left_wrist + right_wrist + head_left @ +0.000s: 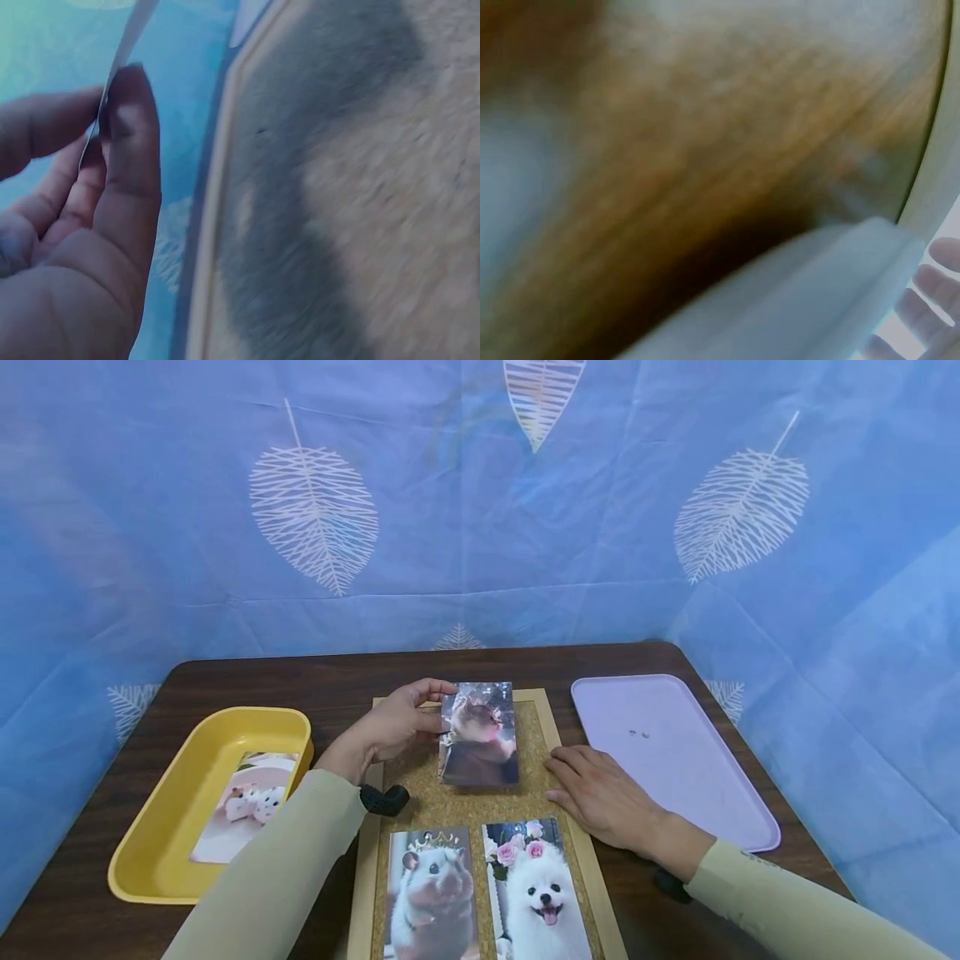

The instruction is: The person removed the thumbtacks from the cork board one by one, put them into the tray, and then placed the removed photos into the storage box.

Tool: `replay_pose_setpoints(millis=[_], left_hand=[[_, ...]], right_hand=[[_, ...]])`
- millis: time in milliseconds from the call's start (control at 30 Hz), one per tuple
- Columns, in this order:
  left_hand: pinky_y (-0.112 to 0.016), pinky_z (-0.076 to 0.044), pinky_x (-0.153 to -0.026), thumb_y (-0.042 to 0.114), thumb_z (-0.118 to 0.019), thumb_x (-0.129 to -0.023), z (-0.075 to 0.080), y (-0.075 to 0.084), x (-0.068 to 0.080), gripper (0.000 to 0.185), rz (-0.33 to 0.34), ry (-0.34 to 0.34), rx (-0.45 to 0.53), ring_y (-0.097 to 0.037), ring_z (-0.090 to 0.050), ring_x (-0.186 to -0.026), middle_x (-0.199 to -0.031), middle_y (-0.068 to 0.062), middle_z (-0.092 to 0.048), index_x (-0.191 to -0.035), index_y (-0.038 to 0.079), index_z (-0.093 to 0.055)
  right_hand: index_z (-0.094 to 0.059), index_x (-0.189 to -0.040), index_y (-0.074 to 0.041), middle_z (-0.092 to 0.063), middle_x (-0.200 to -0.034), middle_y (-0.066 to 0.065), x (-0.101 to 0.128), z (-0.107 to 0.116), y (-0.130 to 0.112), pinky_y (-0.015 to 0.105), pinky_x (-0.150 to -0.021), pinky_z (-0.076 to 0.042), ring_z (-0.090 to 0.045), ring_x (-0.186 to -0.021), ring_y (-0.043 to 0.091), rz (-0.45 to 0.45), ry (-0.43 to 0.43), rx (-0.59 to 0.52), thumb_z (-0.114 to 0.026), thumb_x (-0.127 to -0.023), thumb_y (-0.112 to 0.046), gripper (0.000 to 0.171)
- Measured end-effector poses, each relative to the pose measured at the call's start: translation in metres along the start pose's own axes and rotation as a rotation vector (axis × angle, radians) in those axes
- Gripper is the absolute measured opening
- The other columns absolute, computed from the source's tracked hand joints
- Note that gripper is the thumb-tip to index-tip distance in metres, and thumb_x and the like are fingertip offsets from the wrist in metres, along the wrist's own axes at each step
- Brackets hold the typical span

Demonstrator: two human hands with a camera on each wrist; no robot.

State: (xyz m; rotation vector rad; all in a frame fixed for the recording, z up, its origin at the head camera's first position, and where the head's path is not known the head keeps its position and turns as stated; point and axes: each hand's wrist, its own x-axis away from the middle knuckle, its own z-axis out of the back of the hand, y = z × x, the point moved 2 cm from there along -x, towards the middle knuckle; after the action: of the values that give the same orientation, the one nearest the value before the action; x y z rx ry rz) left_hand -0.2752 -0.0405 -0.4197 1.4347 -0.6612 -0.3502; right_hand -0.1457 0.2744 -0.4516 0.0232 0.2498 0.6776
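Observation:
A cork board (420,777) with a pale wooden frame lies on the dark table. My left hand (393,727) pinches the left edge of a cat photo (480,735) and holds it tilted above the board's upper part. In the left wrist view my thumb (127,165) presses the photo's thin edge (127,37) against my fingers, with the board (360,195) beside it. My right hand (600,793) rests flat with straight fingers on the board's right frame. A hamster photo (433,893) and a white dog photo (536,889) lie on the board's lower part.
A yellow tray (168,810) at the left holds another photo (247,802). A flat lilac tray (675,760) lies at the right. A blue leaf-print cloth (480,493) hangs behind the table. The right wrist view is blurred.

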Motion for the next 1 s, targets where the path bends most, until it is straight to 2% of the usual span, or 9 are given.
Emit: replay_pose_setpoints(millis=[133,233,333,400,500,567,633,833,1000], left_hand=[[-0.047,-0.055,-0.092,-0.003,-0.063,-0.102,0.016,0.012,0.019,0.058,-0.023,-0.039,-0.042,-0.024,-0.059,-0.097,-0.155,-0.018,-0.037,-0.155,0.011,-0.046],[-0.042,-0.056,-0.091,-0.004,-0.064,-0.101,0.028,0.021,0.035,0.059,-0.025,-0.049,-0.033,-0.023,-0.059,-0.097,-0.155,-0.017,-0.037,-0.155,0.011,-0.045],[-0.035,-0.057,-0.085,-0.006,-0.065,-0.1,0.042,0.028,0.053,0.061,-0.023,-0.047,-0.014,-0.021,-0.057,-0.098,-0.153,-0.015,-0.035,-0.155,0.011,-0.044],[-0.03,-0.056,-0.081,-0.008,-0.064,-0.1,0.053,0.031,0.065,0.061,-0.023,-0.043,-0.015,-0.02,-0.055,-0.095,-0.145,-0.014,-0.037,-0.155,0.01,-0.043],[-0.026,-0.053,-0.076,-0.01,-0.061,-0.1,0.07,0.034,0.082,0.062,-0.032,-0.036,-0.05,-0.018,-0.051,-0.092,-0.137,-0.011,-0.034,-0.155,0.007,-0.04],[-0.026,-0.052,-0.074,-0.011,-0.06,-0.099,0.082,0.036,0.094,0.061,-0.026,-0.022,-0.064,-0.017,-0.049,-0.087,-0.132,-0.012,-0.032,-0.154,0.005,-0.039],[-0.028,-0.052,-0.074,-0.01,-0.059,-0.099,0.094,0.039,0.108,0.061,-0.023,-0.007,-0.084,-0.016,-0.049,-0.087,-0.136,-0.013,-0.03,-0.154,0.004,-0.038],[-0.031,-0.057,-0.082,-0.004,-0.064,-0.101,0.129,0.043,0.148,0.059,0.006,0.065,-0.127,-0.018,-0.052,-0.097,-0.146,-0.013,-0.031,-0.152,0.009,-0.039],[-0.029,-0.058,-0.086,0.0,-0.066,-0.102,0.16,0.034,0.176,0.056,0.021,0.116,-0.158,-0.017,-0.05,-0.113,-0.146,-0.007,-0.034,-0.151,0.014,-0.041]], right_hand=[[-0.061,-0.142,0.0,-0.062,-0.142,0.02,0.002,0.0,-0.001,0.057,-0.106,-0.051,-0.057,-0.133,0.039,-0.027,-0.027,-0.002,-0.063,-0.106,-0.037,0.051],[-0.06,-0.144,0.001,-0.06,-0.144,0.021,0.002,0.0,-0.002,0.058,-0.109,-0.048,-0.056,-0.135,0.041,-0.05,-0.045,-0.005,-0.063,-0.106,-0.039,0.055],[-0.059,-0.145,0.002,-0.059,-0.145,0.022,0.002,0.0,-0.002,0.058,-0.111,-0.047,-0.055,-0.135,0.042,-0.064,-0.046,-0.006,-0.063,-0.106,-0.039,0.057],[-0.059,-0.144,0.003,-0.059,-0.145,0.022,0.002,0.0,-0.002,0.058,-0.111,-0.047,-0.056,-0.134,0.042,-0.065,-0.039,-0.006,-0.064,-0.106,-0.04,0.058],[-0.059,-0.143,0.003,-0.06,-0.143,0.023,0.003,0.0,-0.003,0.058,-0.11,-0.048,-0.057,-0.134,0.042,-0.07,-0.033,-0.003,-0.065,-0.105,-0.039,0.057],[-0.06,-0.143,0.004,-0.06,-0.143,0.023,0.003,0.0,-0.004,0.058,-0.109,-0.048,-0.057,-0.134,0.042,-0.077,-0.037,-0.008,-0.065,-0.105,-0.038,0.056],[-0.059,-0.142,0.004,-0.06,-0.143,0.023,0.003,0.001,-0.005,0.059,-0.109,-0.048,-0.057,-0.134,0.042,-0.083,-0.044,-0.009,-0.065,-0.105,-0.038,0.056],[-0.059,-0.142,0.004,-0.06,-0.143,0.024,0.001,0.0,-0.008,0.06,-0.108,-0.048,-0.057,-0.133,0.042,-0.094,-0.055,-0.014,-0.065,-0.105,-0.036,0.055],[-0.059,-0.142,0.004,-0.059,-0.143,0.025,0.001,-0.002,-0.008,0.06,-0.108,-0.048,-0.057,-0.133,0.042,-0.097,-0.046,-0.021,-0.067,-0.105,-0.035,0.055]])
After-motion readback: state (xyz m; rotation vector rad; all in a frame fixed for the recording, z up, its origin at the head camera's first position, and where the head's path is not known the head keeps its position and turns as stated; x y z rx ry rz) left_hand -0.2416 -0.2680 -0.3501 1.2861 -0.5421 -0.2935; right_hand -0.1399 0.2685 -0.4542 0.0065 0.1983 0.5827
